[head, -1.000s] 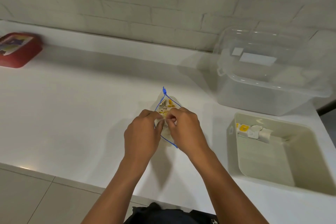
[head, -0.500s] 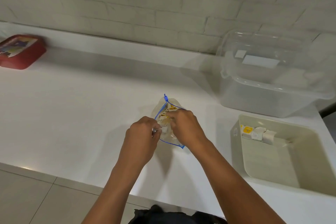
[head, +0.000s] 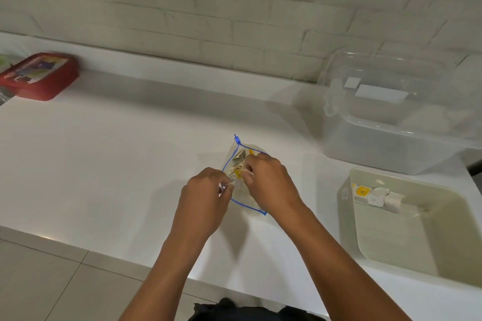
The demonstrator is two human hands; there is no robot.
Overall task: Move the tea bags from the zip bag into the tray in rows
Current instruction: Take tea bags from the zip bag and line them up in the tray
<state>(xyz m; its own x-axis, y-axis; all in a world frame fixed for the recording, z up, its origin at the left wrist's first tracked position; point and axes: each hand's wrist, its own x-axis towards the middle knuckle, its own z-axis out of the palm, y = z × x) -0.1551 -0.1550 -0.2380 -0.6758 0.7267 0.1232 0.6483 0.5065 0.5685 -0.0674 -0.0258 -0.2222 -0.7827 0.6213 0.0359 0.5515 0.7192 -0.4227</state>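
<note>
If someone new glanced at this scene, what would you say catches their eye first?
Most likely the two bare hands at the centre of the white counter: the left hand and right hand both pinch at the clear zip bag with a blue seal, which holds tea bags. Next, the pale plastic tray at the right, with a short row of tea bags along its far wall, and the red box at far left.

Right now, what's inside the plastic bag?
Inside the zip bag are crumpled tea bags with yellow tags. The right hand covers part of the opening, so how many are left cannot be seen.
</note>
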